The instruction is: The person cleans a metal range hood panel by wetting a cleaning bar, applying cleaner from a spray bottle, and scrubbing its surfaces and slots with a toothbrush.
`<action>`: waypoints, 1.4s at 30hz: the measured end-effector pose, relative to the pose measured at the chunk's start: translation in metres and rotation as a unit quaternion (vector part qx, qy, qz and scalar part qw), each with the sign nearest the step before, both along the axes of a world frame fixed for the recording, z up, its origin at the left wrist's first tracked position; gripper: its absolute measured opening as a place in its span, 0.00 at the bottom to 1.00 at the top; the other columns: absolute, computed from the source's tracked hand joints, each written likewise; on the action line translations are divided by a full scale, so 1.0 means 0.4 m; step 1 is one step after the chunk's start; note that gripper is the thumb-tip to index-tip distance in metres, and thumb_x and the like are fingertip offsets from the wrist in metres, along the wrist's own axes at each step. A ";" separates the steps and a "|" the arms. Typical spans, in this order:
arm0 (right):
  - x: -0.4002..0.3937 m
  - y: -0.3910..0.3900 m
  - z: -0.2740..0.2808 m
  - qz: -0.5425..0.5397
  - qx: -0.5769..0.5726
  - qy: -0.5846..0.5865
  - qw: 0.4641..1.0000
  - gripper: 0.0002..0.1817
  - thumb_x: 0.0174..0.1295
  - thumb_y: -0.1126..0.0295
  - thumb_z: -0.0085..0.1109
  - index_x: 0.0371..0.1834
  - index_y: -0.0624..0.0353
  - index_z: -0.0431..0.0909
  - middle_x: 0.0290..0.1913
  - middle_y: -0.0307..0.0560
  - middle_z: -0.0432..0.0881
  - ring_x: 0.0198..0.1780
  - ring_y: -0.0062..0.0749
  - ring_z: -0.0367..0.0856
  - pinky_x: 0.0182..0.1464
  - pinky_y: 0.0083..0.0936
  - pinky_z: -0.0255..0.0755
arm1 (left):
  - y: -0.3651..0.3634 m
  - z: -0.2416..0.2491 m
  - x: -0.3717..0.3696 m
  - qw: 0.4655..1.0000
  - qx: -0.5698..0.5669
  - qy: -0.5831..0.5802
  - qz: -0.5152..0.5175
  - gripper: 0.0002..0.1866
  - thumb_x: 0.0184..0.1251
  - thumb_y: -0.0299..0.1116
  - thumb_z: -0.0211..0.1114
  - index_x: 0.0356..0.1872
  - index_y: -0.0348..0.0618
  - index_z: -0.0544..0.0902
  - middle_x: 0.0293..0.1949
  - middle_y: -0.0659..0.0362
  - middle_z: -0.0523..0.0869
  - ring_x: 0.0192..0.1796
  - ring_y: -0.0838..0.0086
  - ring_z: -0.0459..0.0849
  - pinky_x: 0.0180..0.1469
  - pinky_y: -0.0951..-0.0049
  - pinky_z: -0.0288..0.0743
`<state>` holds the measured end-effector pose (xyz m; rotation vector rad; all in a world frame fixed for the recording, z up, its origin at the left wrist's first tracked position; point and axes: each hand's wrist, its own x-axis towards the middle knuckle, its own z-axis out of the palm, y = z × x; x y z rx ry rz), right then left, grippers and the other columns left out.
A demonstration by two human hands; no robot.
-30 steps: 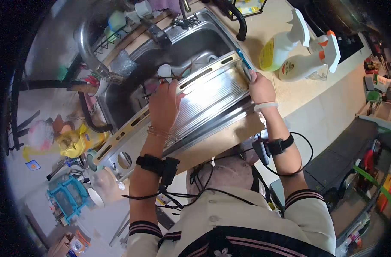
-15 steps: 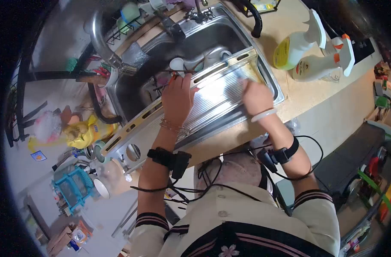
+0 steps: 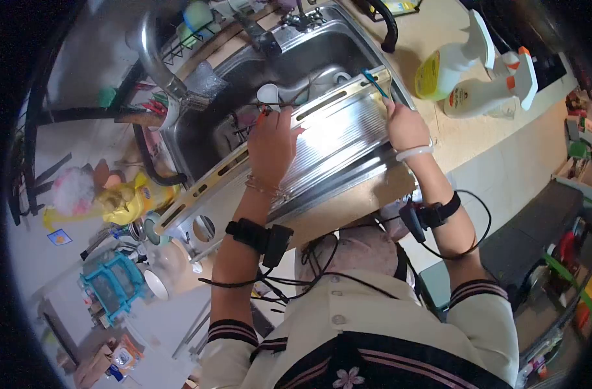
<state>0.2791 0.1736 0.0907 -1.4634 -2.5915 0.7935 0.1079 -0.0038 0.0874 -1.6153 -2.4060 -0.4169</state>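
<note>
A long ridged metal panel [image 3: 338,139] with slotted edges lies slanted across the front of the steel sink. My left hand [image 3: 272,139] is closed over its upper slotted edge; something small and orange-red shows by the fingertips. My right hand [image 3: 407,126] is closed around a thin teal brush [image 3: 374,82], which looks like a toothbrush. The brush head rests at the panel's upper right corner, where yellowish-brown staining shows. Its bristles are too small to make out.
Behind the panel is the sink basin [image 3: 338,55] with a white cup [image 3: 267,94] inside. Two spray bottles [image 3: 438,71] lie on the right counter. A faucet [image 3: 154,61] arches at the left. A yellow bag [image 3: 137,198] and a teal basket [image 3: 114,285] are farther left.
My right hand has moved right and slightly up with the brush, blurred before and sharp now. The panel has shifted slightly, its right end tilting. My left hand keeps its hold.
</note>
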 end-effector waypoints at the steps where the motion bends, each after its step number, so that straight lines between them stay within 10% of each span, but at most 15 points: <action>1: -0.005 -0.024 -0.001 -0.009 -0.011 -0.024 1.000 0.25 0.67 0.53 0.35 0.32 0.62 0.79 0.25 0.64 0.78 0.31 0.58 0.78 0.36 0.48 0.72 | 0.005 0.002 -0.005 1.000 -0.003 0.002 0.008 0.21 0.49 0.42 0.66 0.44 0.45 0.74 0.31 0.59 0.76 0.34 0.65 0.78 0.35 0.66 0.72; 34: -0.002 -0.068 -0.011 0.097 0.080 -0.036 0.991 0.24 0.66 0.51 0.36 0.30 0.55 0.78 0.22 0.59 0.79 0.27 0.53 0.80 0.30 0.45 0.73 | 0.000 0.004 0.003 0.999 -0.012 -0.040 0.030 0.21 0.47 0.40 0.68 0.42 0.45 0.75 0.32 0.59 0.79 0.36 0.65 0.79 0.37 0.66 0.72; 39: 0.009 -0.012 0.045 0.040 0.030 0.126 0.991 0.17 0.66 0.59 0.42 0.34 0.59 0.78 0.28 0.61 0.79 0.31 0.56 0.78 0.33 0.46 0.71 | 0.001 0.053 0.031 0.998 -0.002 -0.062 0.023 0.29 0.51 0.38 0.68 0.55 0.40 0.70 0.48 0.48 0.77 0.50 0.59 0.76 0.50 0.66 0.70; 42: -0.022 -0.110 0.114 0.114 0.042 0.316 0.941 0.09 0.61 0.70 0.47 0.37 0.63 0.76 0.32 0.62 0.78 0.33 0.55 0.78 0.36 0.44 0.71 | 0.038 0.115 0.150 0.910 0.181 -0.372 -0.002 0.24 0.59 0.37 0.63 0.55 0.40 0.70 0.49 0.50 0.77 0.50 0.65 0.76 0.54 0.70 0.67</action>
